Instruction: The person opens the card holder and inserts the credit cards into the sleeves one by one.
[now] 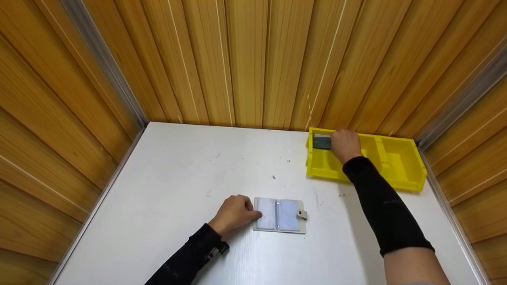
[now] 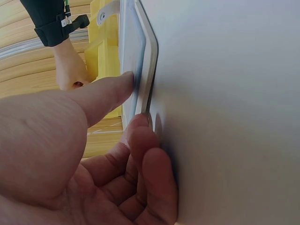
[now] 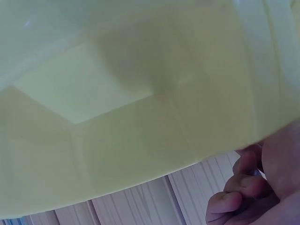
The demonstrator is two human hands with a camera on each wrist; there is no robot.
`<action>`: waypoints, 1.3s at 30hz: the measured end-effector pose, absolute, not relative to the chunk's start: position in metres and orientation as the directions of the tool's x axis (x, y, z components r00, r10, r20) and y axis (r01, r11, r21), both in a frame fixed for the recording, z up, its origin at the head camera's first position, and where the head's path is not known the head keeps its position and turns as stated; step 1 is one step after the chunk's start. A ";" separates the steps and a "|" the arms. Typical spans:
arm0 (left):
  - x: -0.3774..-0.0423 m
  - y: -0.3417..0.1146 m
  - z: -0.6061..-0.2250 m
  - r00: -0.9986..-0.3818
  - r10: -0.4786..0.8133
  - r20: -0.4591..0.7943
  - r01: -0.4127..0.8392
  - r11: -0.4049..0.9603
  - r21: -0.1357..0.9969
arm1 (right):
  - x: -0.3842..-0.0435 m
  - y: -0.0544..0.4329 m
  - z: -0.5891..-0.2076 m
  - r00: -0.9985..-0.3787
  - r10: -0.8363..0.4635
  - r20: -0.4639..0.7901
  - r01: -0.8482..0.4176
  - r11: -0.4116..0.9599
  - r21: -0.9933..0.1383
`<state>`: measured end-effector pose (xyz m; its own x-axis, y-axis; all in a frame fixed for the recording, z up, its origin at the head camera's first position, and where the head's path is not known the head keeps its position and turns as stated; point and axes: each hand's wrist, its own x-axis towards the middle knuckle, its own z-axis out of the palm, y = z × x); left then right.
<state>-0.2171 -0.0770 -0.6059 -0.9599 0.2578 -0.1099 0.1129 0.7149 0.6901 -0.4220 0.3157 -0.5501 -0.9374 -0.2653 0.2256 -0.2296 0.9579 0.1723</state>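
A small card holder (image 1: 277, 214) lies spread open on the white table, with pale, clear-sleeved pages and a snap strap (image 1: 302, 214) on its right side. My left hand (image 1: 236, 213) pinches its left edge; in the left wrist view the thumb rests on the page and the fingers curl at the edge. Over the left part of a yellow bin (image 1: 403, 186), my right hand (image 1: 345, 144) has its fingers curled at one end of a flat dark green card (image 1: 321, 143). The hand hides that end of the card. The right wrist view shows the curled fingers beside the bin's wall.
The bin stands at the back right of the table (image 1: 178, 170), close to the wood-panelled back wall (image 1: 245, 63). A divider (image 1: 382, 152) sets off its right compartment. Panelled walls with grey metal edging rise on both sides. Small dark marks dot the tabletop.
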 end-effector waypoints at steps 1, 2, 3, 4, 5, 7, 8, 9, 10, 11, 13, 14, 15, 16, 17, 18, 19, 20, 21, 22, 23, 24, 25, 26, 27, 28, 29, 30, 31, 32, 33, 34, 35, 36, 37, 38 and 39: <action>-0.217 -0.077 -0.606 -0.960 0.260 -0.107 0.116 0.714 0.690 | -0.422 0.316 -0.551 -0.936 -0.267 0.228 -0.230 0.957 0.176; -0.217 -0.077 -0.606 -0.960 0.260 -0.108 0.116 0.715 0.690 | -0.421 0.317 -0.551 -0.935 -0.269 0.231 -0.231 0.956 0.180; -0.217 -0.077 -0.606 -0.960 0.262 -0.104 0.120 0.714 0.690 | -0.421 0.317 -0.551 -0.934 -0.270 0.233 -0.230 0.956 0.183; -0.217 -0.077 -0.606 -0.959 0.263 -0.102 0.122 0.714 0.690 | -0.421 0.317 -0.551 -0.934 -0.270 0.235 -0.230 0.956 0.184; -0.217 -0.077 -0.606 -0.959 0.265 -0.098 0.127 0.714 0.689 | -0.421 0.317 -0.550 -0.933 -0.271 0.236 -0.230 0.955 0.185; -0.217 -0.077 -0.606 -0.959 0.267 -0.098 0.129 0.716 0.686 | -0.421 0.318 -0.549 -0.934 -0.271 0.234 -0.232 0.956 0.181; -0.217 -0.077 -0.606 -0.958 0.267 -0.099 0.130 0.719 0.683 | -0.421 0.318 -0.548 -0.934 -0.270 0.233 -0.232 0.956 0.177; -0.217 -0.077 -0.606 -0.958 0.270 -0.098 0.133 0.719 0.682 | -0.421 0.318 -0.548 -0.935 -0.270 0.231 -0.234 0.957 0.172; -0.217 -0.078 -0.606 -0.958 0.271 -0.098 0.134 0.721 0.680 | -0.421 0.318 -0.547 -0.936 -0.270 0.228 -0.235 0.957 0.169; -0.217 -0.078 -0.606 -0.957 0.273 -0.095 0.138 0.721 0.679 | -0.421 0.318 -0.547 -0.937 -0.270 0.224 -0.236 0.957 0.166; -0.218 -0.078 -0.606 -0.957 0.274 -0.094 0.140 0.722 0.677 | -0.420 0.319 -0.546 -0.939 -0.270 0.214 -0.239 0.958 0.160; -0.218 -0.078 -0.606 -0.957 0.273 -0.095 0.139 0.724 0.676 | -0.420 0.318 -0.546 -0.940 -0.270 0.210 -0.241 0.958 0.155; -0.219 -0.078 -0.607 -0.957 0.273 -0.093 0.140 0.723 0.676 | -0.419 0.319 -0.546 -0.940 -0.271 0.205 -0.242 0.958 0.153; -0.219 -0.078 -0.607 -0.958 0.272 -0.091 0.142 0.724 0.675 | -0.419 0.318 -0.545 -0.941 -0.271 0.201 -0.243 0.958 0.152; -0.219 -0.078 -0.607 -0.958 0.271 -0.092 0.140 0.725 0.675 | -0.418 0.318 -0.545 -0.942 -0.270 0.196 -0.243 0.958 0.151; -0.219 -0.078 -0.607 -0.958 0.271 -0.094 0.139 0.726 0.674 | -0.418 0.318 -0.545 -0.943 -0.270 0.193 -0.244 0.958 0.151; -0.219 -0.078 -0.607 -0.958 0.270 -0.093 0.140 0.726 0.673 | -0.417 0.318 -0.545 -0.944 -0.269 0.190 -0.243 0.958 0.153; -0.219 -0.078 -0.607 -0.958 0.270 -0.093 0.140 0.727 0.673 | -0.417 0.318 -0.545 -0.945 -0.269 0.186 -0.242 0.958 0.156; -0.220 -0.078 -0.608 -0.958 0.271 -0.093 0.140 0.728 0.671 | -0.416 0.318 -0.545 -0.946 -0.268 0.182 -0.240 0.958 0.159; -0.220 -0.078 -0.608 -0.958 0.271 -0.093 0.141 0.728 0.670 | -0.416 0.319 -0.545 -0.947 -0.267 0.179 -0.239 0.957 0.163; -0.219 -0.078 -0.608 -0.958 0.271 -0.092 0.142 0.729 0.670 | -0.415 0.319 -0.545 -0.947 -0.267 0.178 -0.238 0.957 0.166; -0.219 -0.078 -0.608 -0.958 0.273 -0.091 0.143 0.728 0.670 | -0.415 0.319 -0.545 -0.947 -0.266 0.178 -0.237 0.957 0.170; -0.219 -0.078 -0.608 -0.958 0.273 -0.090 0.145 0.728 0.670 | -0.415 0.319 -0.545 -0.947 -0.267 0.178 -0.237 0.956 0.172; -0.219 -0.078 -0.608 -0.958 0.274 -0.089 0.146 0.728 0.670 | -0.415 0.319 -0.545 -0.947 -0.266 0.180 -0.236 0.956 0.173; -0.219 -0.078 -0.608 -0.957 0.275 -0.089 0.147 0.727 0.671 | -0.414 0.319 -0.545 -0.946 -0.267 0.182 -0.236 0.956 0.175; -0.219 -0.078 -0.608 -0.957 0.275 -0.088 0.147 0.726 0.672 | -0.414 0.318 -0.546 -0.945 -0.269 0.184 -0.237 0.955 0.180; -0.219 -0.078 -0.608 -0.957 0.276 -0.089 0.146 0.724 0.675 | -0.414 0.318 -0.546 -0.944 -0.271 0.187 -0.238 0.954 0.181; -0.219 -0.078 -0.608 -0.957 0.276 -0.090 0.144 0.721 0.678 | -0.414 0.318 -0.547 -0.943 -0.274 0.190 -0.240 0.953 0.184; -0.219 -0.078 -0.608 -0.957 0.277 -0.092 0.143 0.719 0.680 | -0.414 0.318 -0.547 -0.941 -0.277 0.193 -0.242 0.952 0.186; -0.218 -0.078 -0.608 -0.956 0.277 -0.094 0.140 0.717 0.683 | -0.414 0.318 -0.548 -0.940 -0.280 0.195 -0.244 0.951 0.189; -0.218 -0.078 -0.607 -0.956 0.277 -0.096 0.138 0.714 0.686 | -0.414 0.318 -0.548 -0.939 -0.283 0.197 -0.246 0.950 0.194; -0.218 -0.078 -0.607 -0.956 0.277 -0.097 0.136 0.712 0.689 | -0.414 0.318 -0.549 -0.937 -0.285 0.200 -0.247 0.949 0.195; -0.218 -0.078 -0.607 -0.956 0.278 -0.099 0.135 0.710 0.691 | -0.413 0.318 -0.549 -0.937 -0.284 0.203 -0.246 0.950 0.194; -0.218 -0.078 -0.608 -0.955 0.278 -0.099 0.135 0.710 0.691 | -0.413 0.318 -0.549 -0.937 -0.283 0.204 -0.245 0.950 0.195; -0.218 -0.078 -0.608 -0.955 0.279 -0.100 0.135 0.711 0.690 | -0.413 0.318 -0.548 -0.938 -0.281 0.203 -0.244 0.951 0.193; -0.218 -0.078 -0.608 -0.955 0.280 -0.099 0.137 0.711 0.690 | -0.412 0.318 -0.548 -0.939 -0.278 0.202 -0.241 0.952 0.191; -0.218 -0.078 -0.608 -0.955 0.280 -0.098 0.138 0.712 0.688 | -0.412 0.318 -0.547 -0.940 -0.275 0.202 -0.239 0.953 0.187</action>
<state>-0.2182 -0.0780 -0.6079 -0.9550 0.2799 -0.0983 0.1378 0.7121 0.6884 -0.4119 0.3180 -0.5471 -0.9400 -0.2752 0.2018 -0.2388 0.9529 0.1870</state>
